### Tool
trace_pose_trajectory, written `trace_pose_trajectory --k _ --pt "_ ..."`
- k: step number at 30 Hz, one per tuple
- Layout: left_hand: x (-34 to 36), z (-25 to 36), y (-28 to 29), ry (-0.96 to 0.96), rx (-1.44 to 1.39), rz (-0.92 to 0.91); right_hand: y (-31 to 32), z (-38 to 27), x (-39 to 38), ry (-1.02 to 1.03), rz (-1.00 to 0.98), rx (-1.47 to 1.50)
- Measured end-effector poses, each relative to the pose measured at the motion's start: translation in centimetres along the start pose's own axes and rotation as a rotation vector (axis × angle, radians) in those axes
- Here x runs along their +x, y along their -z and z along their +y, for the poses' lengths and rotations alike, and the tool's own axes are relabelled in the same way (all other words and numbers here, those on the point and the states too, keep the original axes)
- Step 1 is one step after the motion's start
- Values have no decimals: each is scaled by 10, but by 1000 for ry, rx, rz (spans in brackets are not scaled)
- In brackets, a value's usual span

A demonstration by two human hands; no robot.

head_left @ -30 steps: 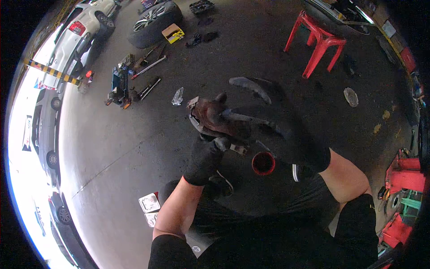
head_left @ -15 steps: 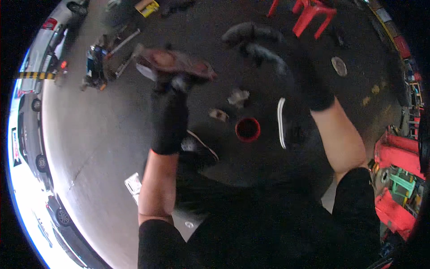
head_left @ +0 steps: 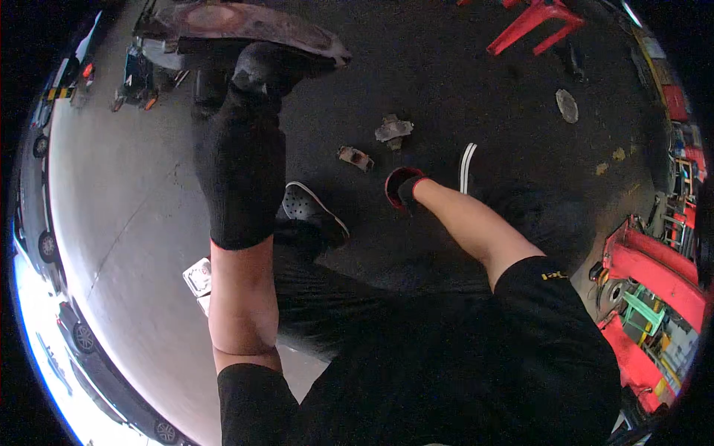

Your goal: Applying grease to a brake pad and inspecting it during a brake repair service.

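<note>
Since half a second ago, your left hand has lifted the rusty metal plate higher, to 11 o'clock, and your right hand has dropped to the red cup near centre. Your black knit glove stays clamped on the plate, a flat, curved, brown-pitted piece. Whether your right-hand fingers close on the round cup, you cannot tell. Two corroded metal parts lie on the dark, rough floor at 12 o'clock.
</note>
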State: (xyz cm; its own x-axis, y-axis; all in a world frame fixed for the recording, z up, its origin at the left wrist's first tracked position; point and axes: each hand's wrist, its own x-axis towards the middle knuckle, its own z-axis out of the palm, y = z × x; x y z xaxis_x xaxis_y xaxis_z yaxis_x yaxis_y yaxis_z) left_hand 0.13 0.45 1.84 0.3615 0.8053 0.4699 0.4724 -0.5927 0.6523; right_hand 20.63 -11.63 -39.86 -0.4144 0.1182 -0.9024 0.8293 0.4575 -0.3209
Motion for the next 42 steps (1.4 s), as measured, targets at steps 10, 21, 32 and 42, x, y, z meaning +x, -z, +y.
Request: trace_pose_trajectory --k 10,21,32,42 --pt "-9 -9 -2 101 146 -59 42 -14 -35 -128 -274 344" --pt "-8 -15 6 39 82 -28 103 -44 -94 -174 -565 586" --pt "7 8 -5 484 -429 -141 43 18 -70 58 -50 473" --pt "-12 -16 -1 28 -140 -251 155 -43 -398 479 1427 1179"
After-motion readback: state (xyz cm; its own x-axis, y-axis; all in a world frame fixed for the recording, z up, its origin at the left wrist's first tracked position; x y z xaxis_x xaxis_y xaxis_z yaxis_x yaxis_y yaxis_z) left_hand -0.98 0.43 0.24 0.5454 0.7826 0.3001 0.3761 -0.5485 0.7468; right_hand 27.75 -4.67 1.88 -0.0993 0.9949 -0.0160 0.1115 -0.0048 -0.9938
